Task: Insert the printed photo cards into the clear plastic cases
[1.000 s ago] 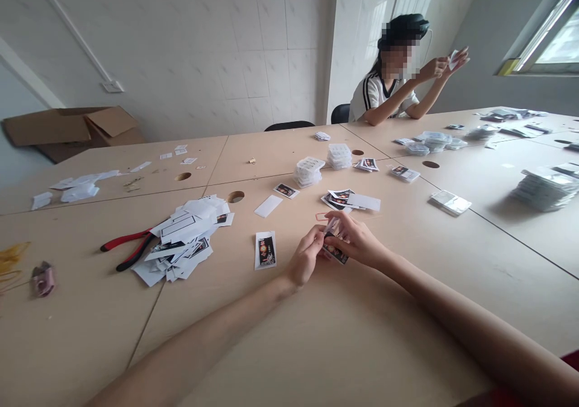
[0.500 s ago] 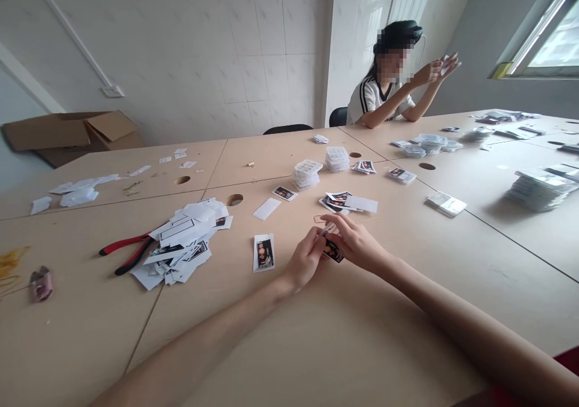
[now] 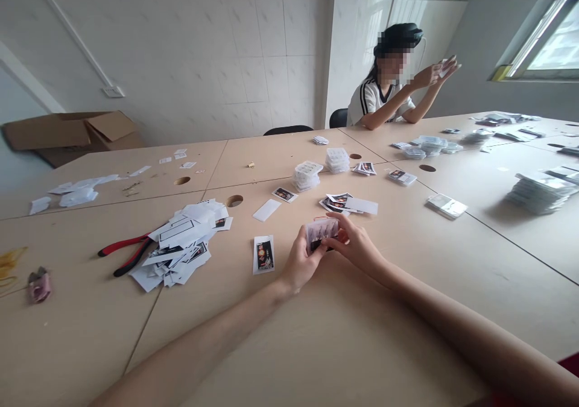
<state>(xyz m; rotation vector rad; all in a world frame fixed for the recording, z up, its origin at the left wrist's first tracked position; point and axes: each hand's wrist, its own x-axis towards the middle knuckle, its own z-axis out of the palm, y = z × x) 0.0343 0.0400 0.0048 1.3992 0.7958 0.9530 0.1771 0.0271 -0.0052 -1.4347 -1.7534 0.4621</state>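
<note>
My left hand (image 3: 301, 261) and my right hand (image 3: 355, 244) meet above the pale wooden table (image 3: 344, 340). Between their fingers is a small translucent plastic packet (image 3: 321, 232), its face turned up, with a dark printed card (image 3: 326, 248) partly hidden beneath it. A printed card on white backing (image 3: 265, 255) lies just left of my left hand. A loose pile of white paper offcuts (image 3: 183, 238) lies further left, and red-handled pliers (image 3: 129, 251) rest against it.
Ahead are stacks of clear packets (image 3: 307, 175), loose printed cards (image 3: 339, 202), and a table hole (image 3: 234, 201). A seated co-worker (image 3: 380, 96) handles a small item at the far side. More stacks (image 3: 538, 193) stand right; a flattened cardboard box (image 3: 72, 132) lies on the far left.
The packet has turned from edge-on to face-up between my fingers, and my hands have moved slightly closer together. The camera has shifted slightly.
</note>
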